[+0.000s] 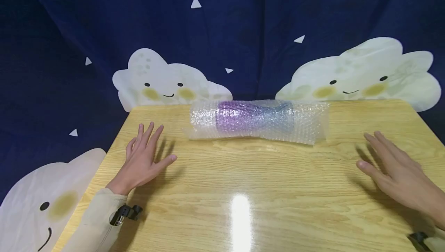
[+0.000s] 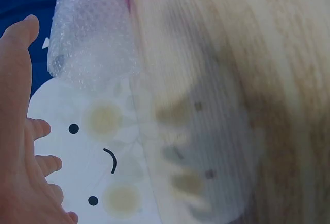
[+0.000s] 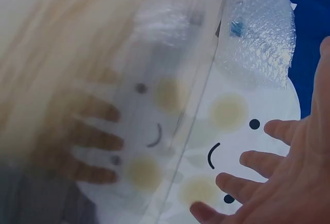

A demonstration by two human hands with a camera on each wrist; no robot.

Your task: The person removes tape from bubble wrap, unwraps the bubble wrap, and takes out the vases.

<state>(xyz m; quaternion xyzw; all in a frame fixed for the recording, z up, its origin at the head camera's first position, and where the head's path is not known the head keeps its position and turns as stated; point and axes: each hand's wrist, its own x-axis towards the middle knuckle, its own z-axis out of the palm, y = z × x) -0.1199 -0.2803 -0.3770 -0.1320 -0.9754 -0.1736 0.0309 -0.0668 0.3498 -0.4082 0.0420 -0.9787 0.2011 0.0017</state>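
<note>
Wrapped bundle (image 1: 259, 122) lies at the far side, apart from both hands

A dark blue curtain (image 1: 243, 24) fills the background, printed with white triangles and smiling clouds (image 1: 174, 76); the clouds at far left and far right are partly hidden by the wooden table (image 1: 278, 182) in front. The table's near edge is cut off.

The bundle lies lengthwise along the table's far edge, near the middle. Its outer layer is clear bubble wrap (image 1: 313, 124), loose at both ends. Inside shows a thing (image 1: 250, 116), purple on the left and blue on the right; the bubbles blur it, so what it is, and any lettering on it, cannot be made out. Each wrist view catches just one end of the bundle.

The left hand (image 1: 144, 163) is over the table's left side, fingers apart and thumb spread, holding nothing. The right hand (image 1: 398, 171) is over the right side, likewise with fingers apart and holding nothing. A black wrist device (image 1: 125, 214) sits on the left sleeve (image 1: 94, 221); its counterpart (image 1: 418, 240) at near right is cut off.
</note>
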